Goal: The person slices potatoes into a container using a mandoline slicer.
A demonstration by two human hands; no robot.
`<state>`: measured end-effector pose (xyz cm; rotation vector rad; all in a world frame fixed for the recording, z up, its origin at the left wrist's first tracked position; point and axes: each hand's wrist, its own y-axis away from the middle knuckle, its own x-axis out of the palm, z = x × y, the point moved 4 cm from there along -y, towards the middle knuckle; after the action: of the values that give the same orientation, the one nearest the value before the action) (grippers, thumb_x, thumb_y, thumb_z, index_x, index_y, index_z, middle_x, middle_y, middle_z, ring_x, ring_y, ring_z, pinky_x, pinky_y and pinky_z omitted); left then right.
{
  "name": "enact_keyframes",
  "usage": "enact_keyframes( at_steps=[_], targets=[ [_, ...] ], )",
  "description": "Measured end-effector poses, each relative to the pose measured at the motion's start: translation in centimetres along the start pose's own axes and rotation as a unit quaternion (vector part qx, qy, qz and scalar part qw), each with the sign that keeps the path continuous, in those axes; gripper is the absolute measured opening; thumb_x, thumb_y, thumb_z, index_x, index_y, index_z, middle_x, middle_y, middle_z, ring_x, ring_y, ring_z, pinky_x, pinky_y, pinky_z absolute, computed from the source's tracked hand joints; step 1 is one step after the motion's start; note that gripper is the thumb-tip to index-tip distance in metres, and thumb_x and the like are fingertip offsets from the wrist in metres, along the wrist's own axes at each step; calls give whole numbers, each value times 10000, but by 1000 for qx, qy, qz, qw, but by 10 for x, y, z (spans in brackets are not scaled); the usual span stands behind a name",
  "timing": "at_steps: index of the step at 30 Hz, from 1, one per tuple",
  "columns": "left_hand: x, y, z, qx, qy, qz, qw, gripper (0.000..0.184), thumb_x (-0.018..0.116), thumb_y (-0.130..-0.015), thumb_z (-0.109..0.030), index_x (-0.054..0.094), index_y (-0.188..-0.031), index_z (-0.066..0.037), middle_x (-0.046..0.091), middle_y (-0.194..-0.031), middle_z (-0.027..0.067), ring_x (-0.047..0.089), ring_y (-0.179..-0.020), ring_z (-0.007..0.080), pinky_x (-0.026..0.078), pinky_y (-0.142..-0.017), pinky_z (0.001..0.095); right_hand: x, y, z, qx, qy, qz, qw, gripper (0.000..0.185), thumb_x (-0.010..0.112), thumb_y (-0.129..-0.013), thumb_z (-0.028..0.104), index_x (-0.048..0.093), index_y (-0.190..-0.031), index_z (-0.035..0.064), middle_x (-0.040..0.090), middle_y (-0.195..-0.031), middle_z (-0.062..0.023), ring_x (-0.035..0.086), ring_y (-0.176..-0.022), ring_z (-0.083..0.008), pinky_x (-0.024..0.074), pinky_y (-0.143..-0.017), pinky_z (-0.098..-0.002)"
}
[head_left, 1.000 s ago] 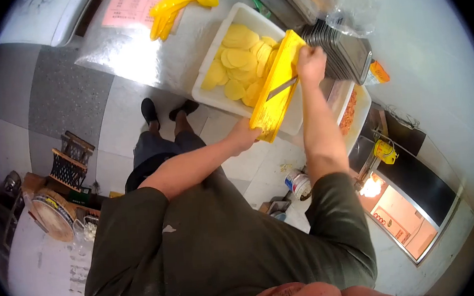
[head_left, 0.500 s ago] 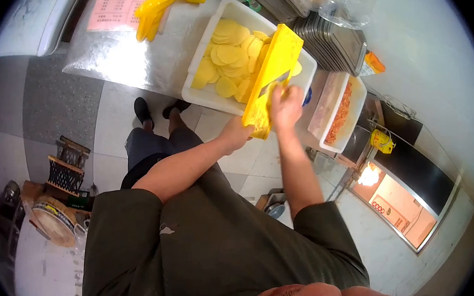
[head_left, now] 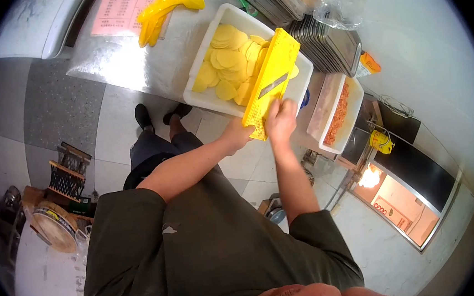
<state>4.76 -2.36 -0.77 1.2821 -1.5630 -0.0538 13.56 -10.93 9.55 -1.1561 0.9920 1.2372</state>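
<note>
A yellow slicer point(head_left: 276, 61) with a slanted metal blade lies tilted across a white bin point(head_left: 199, 90). Pale yellow round slices point(head_left: 231, 56) are heaped inside the bin. My left hand point(head_left: 237, 134) grips the slicer's lower end. Close beside it, my right hand point(head_left: 281, 121) is closed over the slicer's lower part, below the blade. Whatever is under its curled fingers is hidden.
A yellow glove point(head_left: 173, 7) and a pink printed sheet point(head_left: 120, 12) lie on the metal table point(head_left: 158, 65). Stacked metal trays point(head_left: 332, 46) stand at the upper right, above a white tub point(head_left: 358, 96) of reddish food point(head_left: 338, 115). A flame point(head_left: 369, 176) burns at the right.
My right hand went from the slicer's upper end down to its lower part, and has dropped slightly further since half a second ago. My left hand keeps hold of the lower end.
</note>
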Motion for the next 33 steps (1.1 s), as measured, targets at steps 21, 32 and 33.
enact_keyframes(
  at_steps=[21, 32, 33],
  targets=[
    [5, 6, 6, 17, -2, -35, 999, 373, 595, -930, -100, 507, -1242, 84, 627, -1161, 164, 660, -975, 234, 565, -816, 346, 19, -109, 4, -67, 20, -36, 997, 239, 583, -925, 272, 605, -896, 36, 615, -982, -193, 602, -888, -419, 500, -749, -501],
    [5, 15, -16, -13, 4, 6, 1000, 380, 568, -941, -43, 470, -1299, 36, 600, -1235, 140, 628, -1109, 239, 558, -922, 398, -17, 14, -3, 0, -34, -8, 999, 244, 567, -967, 255, 589, -1074, 37, 578, -1105, -184, 606, -988, -389, 506, -822, -475],
    [5, 14, -12, -14, 2, 11, 1000, 388, 569, -940, -42, 463, -1304, 37, 597, -1242, 142, 626, -1115, 241, 558, -925, 400, -21, 15, -6, -15, -39, -22, 999, 255, 559, -973, 262, 587, -1094, 39, 576, -1116, -191, 605, -1002, -386, 503, -830, -476]
  ],
)
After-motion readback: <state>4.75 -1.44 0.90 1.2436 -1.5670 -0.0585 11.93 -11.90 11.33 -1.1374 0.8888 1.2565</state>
